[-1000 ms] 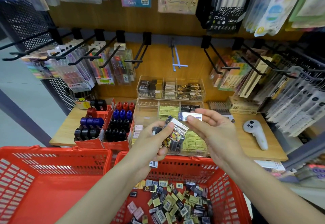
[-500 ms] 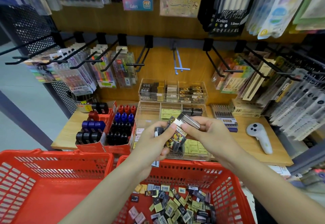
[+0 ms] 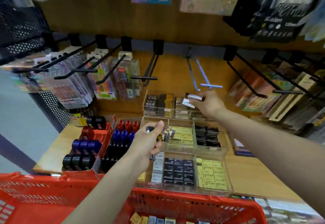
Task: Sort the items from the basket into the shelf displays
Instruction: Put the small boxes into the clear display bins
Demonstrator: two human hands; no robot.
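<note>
The right hand [image 3: 208,105] pinches a small flat silvery-white packet [image 3: 190,100], eraser-sized, between thumb and fingertips, and it has travelled: a second ago that packet was being drawn off the bunch held in front of the chest, and now the arm is stretched out to the upper middle of the frame, the packet held just over the middle section of the clear plastic compartment tray at the back of the shelf [image 3: 158,112]. Whether it already touches the stock there I cannot tell; the motion blurs it. The left hand [image 3: 149,141] has stayed lower, centre of the frame, its fingers curled round a bunch of small packets with dark, yellow and purple printed wrappers [image 3: 166,134], which it holds above the nearer clear trays [image 3: 226,153] of yellow and black packets. So one piece has been separated out and looks about to be dropped into its slot, while the bunch waits its turn. Along the bottom edge the red plastic mesh basket [image 3: 202,204] shows a few more loose packets, so by my reckoning the sorting has a good way to go. To the left of centre stand red cardboard boxes of red, blue and black caps [image 3: 123,135], and black pegs with hanging pen packs [image 3: 103,81] fill the upper left.
</note>
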